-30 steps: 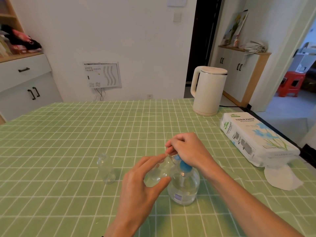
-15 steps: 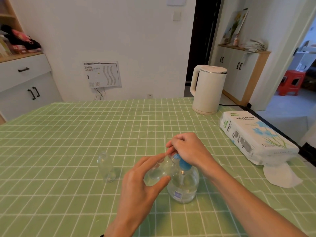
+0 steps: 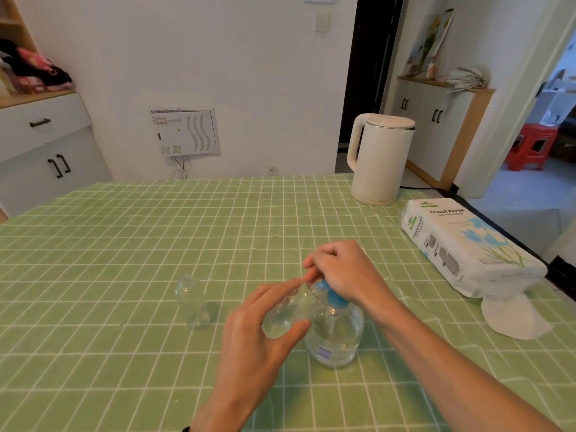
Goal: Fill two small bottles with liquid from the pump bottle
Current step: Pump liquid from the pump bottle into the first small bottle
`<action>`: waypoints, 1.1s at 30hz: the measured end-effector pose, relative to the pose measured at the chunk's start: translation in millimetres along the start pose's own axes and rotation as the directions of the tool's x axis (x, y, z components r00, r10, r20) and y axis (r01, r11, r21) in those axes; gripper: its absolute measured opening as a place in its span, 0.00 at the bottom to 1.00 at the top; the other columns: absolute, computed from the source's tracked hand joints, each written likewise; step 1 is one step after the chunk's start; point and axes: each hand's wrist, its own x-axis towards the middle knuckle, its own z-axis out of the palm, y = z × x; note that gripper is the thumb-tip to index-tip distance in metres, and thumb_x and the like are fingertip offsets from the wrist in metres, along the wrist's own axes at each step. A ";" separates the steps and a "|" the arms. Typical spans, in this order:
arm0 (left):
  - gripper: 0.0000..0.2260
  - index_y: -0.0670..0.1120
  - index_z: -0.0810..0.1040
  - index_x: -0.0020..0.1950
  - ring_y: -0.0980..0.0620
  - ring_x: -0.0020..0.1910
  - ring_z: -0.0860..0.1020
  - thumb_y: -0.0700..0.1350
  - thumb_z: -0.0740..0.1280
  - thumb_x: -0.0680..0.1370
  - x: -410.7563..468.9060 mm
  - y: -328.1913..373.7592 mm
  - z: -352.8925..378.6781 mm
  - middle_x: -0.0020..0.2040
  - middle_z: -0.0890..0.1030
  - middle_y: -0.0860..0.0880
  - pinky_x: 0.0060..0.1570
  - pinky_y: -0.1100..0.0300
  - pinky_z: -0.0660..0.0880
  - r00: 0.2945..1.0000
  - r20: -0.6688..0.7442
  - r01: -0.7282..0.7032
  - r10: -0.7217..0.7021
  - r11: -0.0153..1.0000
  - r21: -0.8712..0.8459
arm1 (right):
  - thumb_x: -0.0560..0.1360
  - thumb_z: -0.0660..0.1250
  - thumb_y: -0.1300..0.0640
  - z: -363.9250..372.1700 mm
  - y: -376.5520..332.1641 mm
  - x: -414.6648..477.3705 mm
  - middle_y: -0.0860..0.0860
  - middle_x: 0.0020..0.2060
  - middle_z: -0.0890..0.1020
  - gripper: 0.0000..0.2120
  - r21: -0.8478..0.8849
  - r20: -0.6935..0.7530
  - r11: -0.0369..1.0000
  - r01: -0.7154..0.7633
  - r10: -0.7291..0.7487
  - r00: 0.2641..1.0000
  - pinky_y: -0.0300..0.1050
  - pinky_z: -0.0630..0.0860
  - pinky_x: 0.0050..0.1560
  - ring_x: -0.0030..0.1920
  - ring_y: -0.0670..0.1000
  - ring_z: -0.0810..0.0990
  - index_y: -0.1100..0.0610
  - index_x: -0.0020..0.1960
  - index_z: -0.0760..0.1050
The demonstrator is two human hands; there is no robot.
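Observation:
A clear pump bottle (image 3: 338,341) with a blue pump head stands on the green checked tablecloth (image 3: 124,244) near the front. My right hand (image 3: 346,272) lies curled over the pump head and presses on it. My left hand (image 3: 258,335) grips a small clear bottle (image 3: 288,313), tilted with its mouth up against the pump's nozzle; some clear liquid shows in it. A second small clear bottle (image 3: 191,304) stands upright and uncapped to the left, apart from both hands.
A white electric kettle (image 3: 380,157) stands at the table's back right. A pack of tissue paper (image 3: 464,244) lies along the right edge, with a loose tissue (image 3: 511,316) in front of it. Cabinets flank the room on both sides.
Both hands and the bottles stay in nearly the same place; only slight shifts of the view show.

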 end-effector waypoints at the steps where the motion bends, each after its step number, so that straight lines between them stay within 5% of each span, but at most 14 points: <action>1: 0.28 0.66 0.79 0.66 0.61 0.57 0.82 0.45 0.81 0.72 -0.1 0.0 -0.1 0.57 0.83 0.65 0.55 0.74 0.72 1.000 0.000 0.002 -0.002 1.000 0.000 | 0.83 0.64 0.59 -0.1 -0.6 -0.2 0.48 0.36 0.90 0.14 -0.007 -0.002 1.000 0.004 -0.004 1.000 0.54 0.85 0.60 0.43 0.48 0.89 0.55 0.44 0.87; 22: 0.27 0.65 0.79 0.66 0.62 0.58 0.81 0.44 0.81 0.71 0.8 0.5 -0.3 0.57 0.83 0.65 0.55 0.75 0.72 1.000 0.004 -0.003 0.003 1.000 -0.010 | 0.83 0.66 0.60 -0.8 0.9 2.1 0.49 0.36 0.90 0.14 0.032 0.036 0.999 0.024 -0.025 0.999 0.58 0.84 0.63 0.46 0.51 0.90 0.53 0.42 0.87; 33: 0.27 0.64 0.80 0.67 0.60 0.56 0.82 0.45 0.80 0.72 5.2 4.4 -3.2 0.57 0.83 0.64 0.53 0.75 0.72 1.000 0.005 -0.019 0.019 1.000 -0.003 | 0.83 0.65 0.58 -4.4 -11.7 1.0 0.46 0.36 0.90 0.14 -0.054 0.028 0.994 0.097 -0.096 0.995 0.51 0.86 0.58 0.43 0.46 0.89 0.50 0.43 0.85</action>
